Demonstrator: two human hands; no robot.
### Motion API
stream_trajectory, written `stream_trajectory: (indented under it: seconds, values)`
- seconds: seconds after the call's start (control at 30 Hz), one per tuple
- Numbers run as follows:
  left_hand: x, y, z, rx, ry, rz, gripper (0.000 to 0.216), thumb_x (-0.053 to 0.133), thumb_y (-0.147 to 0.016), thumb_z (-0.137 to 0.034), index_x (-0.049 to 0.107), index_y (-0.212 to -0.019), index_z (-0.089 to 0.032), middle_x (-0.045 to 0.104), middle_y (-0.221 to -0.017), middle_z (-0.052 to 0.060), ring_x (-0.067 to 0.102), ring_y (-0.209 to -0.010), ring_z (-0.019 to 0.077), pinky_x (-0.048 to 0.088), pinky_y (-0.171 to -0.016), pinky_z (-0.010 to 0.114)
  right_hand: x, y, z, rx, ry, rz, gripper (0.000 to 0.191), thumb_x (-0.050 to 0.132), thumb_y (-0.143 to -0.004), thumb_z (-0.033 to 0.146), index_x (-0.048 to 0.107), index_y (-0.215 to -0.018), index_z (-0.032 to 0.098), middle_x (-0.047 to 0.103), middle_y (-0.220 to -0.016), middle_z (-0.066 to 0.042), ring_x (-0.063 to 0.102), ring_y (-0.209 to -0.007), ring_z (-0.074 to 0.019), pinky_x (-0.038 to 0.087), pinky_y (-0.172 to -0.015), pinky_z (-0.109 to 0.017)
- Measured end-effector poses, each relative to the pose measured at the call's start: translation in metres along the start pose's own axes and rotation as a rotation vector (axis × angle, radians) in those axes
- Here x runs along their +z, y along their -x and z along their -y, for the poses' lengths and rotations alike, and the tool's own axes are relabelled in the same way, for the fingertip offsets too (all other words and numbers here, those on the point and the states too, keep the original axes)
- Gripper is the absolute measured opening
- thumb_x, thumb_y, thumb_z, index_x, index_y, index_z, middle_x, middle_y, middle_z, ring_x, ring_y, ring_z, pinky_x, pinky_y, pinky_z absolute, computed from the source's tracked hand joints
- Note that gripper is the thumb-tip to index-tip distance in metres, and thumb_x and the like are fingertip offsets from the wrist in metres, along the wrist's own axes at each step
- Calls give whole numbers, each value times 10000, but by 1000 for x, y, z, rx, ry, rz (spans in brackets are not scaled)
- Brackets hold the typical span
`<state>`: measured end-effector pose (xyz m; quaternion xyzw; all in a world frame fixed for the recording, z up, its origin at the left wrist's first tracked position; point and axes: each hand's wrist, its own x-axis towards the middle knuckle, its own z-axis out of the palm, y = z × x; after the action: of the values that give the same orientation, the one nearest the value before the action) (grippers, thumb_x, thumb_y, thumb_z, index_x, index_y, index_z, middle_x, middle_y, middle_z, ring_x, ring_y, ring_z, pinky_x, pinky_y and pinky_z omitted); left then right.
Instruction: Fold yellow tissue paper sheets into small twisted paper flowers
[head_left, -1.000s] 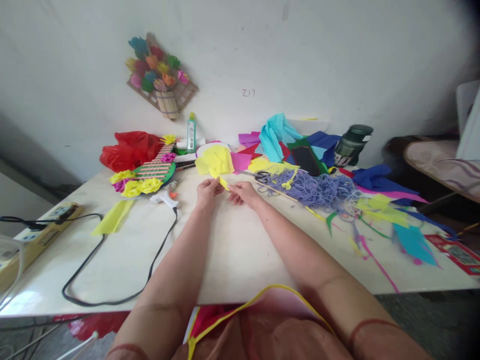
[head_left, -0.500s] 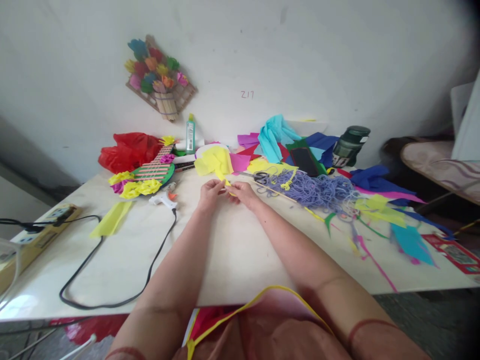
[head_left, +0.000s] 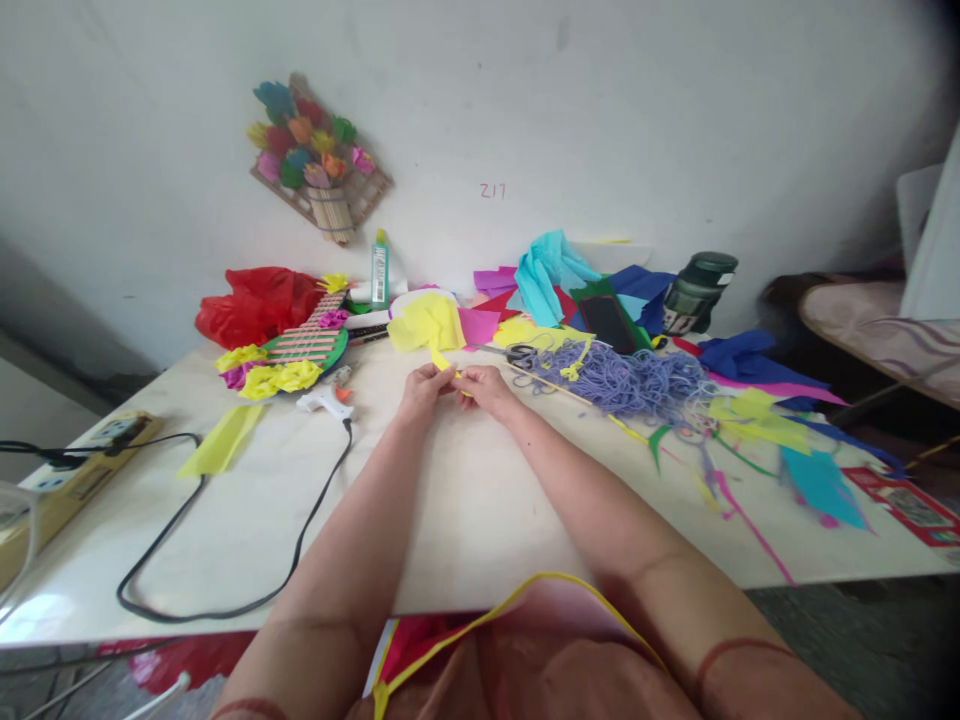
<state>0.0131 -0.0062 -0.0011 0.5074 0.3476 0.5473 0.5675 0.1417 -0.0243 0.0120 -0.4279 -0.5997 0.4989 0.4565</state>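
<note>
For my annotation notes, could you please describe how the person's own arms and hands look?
Both arms are bare, without sleeves over the forearms. The left hand and right hand show no rings, watch or gloves. A thin reddish band circles the right upper arm.

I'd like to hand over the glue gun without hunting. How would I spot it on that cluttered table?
Start at the pale table, then find the person's left hand pinching yellow paper. Just to that hand's left lies the glue gun: the only white tool there, with an orange trigger and a trailing black cord.
</note>
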Motion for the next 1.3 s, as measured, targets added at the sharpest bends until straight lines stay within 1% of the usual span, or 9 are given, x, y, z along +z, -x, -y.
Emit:
stream_trajectory:
  seconds: [0.23, 0.4, 0.6, 0.83, 0.93, 1.03, 1.1, 1.2, 1.3]
  values:
    - [3, 2, -5, -25, 26, -71, 304, 688, -595, -400, 547, -661, -139, 606, -573, 12, 550, -487, 110, 467, -549, 255, 2, 1, 3, 9, 6, 19, 239, 570, -705, 320, 487, -563, 148, 534, -418, 39, 448, -328, -48, 341, -358, -149]
    - [0, 2, -8, -8, 90, -135, 316, 680, -601, -401, 520, -679, -139, 637, -621, 35, 604, -575, 142, 464, -585, 258, 3, 2, 3, 33, 15, 35, 246, 581, -700, 304, 467, -545, 152, 533, -410, 39, 443, -315, -54, 355, -361, -164]
    - [-2, 1, -8, 6, 119, -179, 335, 675, -601, -411, 531, -720, -132, 640, -617, 43, 622, -599, 163, 462, -568, 257, 4, -6, -11, 13, 28, 58, 221, 553, -725, 338, 526, -620, 146, 565, -491, 20, 476, -365, -63, 380, -392, -177]
    - [-2, -2, -7, 15, 196, -270, 308, 630, -643, -415, 509, -685, -135, 635, -587, 48, 634, -619, 181, 487, -599, 295, 0, -12, -17, -190, 268, -90, 159, 557, -714, 293, 632, -689, 155, 573, -717, -9, 489, -516, -73, 392, -458, -194]
    - [-3, -2, -7, 18, 227, -281, 281, 635, -643, -383, 529, -705, -130, 644, -603, 51, 635, -622, 179, 491, -593, 291, 0, -12, -15, -169, 265, -111, 141, 577, -685, 257, 646, -731, 144, 566, -674, -4, 470, -506, -84, 399, -472, -217]
    - [-5, -2, -7, 20, 251, -290, 261, 649, -637, -341, 551, -741, -122, 655, -637, 60, 636, -634, 176, 489, -589, 282, 1, -11, -13, -106, 191, -124, 235, 581, -661, 221, 628, -876, 139, 552, -613, 20, 456, -477, -89, 396, -458, -223]
    - [-5, -3, -8, 16, 262, -307, 247, 650, -638, -322, 551, -745, -122, 657, -640, 61, 635, -629, 173, 483, -572, 270, 1, -10, -12, -148, 183, -117, 291, 576, -652, 192, 605, -939, 157, 535, -579, 43, 462, -485, -87, 403, -476, -215]
    - [-5, -3, -9, -7, 259, -340, 220, 639, -646, -299, 544, -737, -122, 647, -597, 52, 621, -570, 158, 475, -544, 258, 1, -8, -10, -246, 217, -54, 239, 560, -663, 187, 618, -895, 179, 549, -583, 45, 494, -528, -88, 424, -531, -211]
    - [-4, -4, -9, -15, 248, -351, 206, 627, -653, -283, 532, -744, -124, 639, -569, 47, 616, -544, 157, 479, -550, 267, 2, -9, -11, -313, 256, -14, 131, 549, -683, 195, 648, -765, 173, 621, -688, 4, 556, -628, -110, 446, -610, -228]
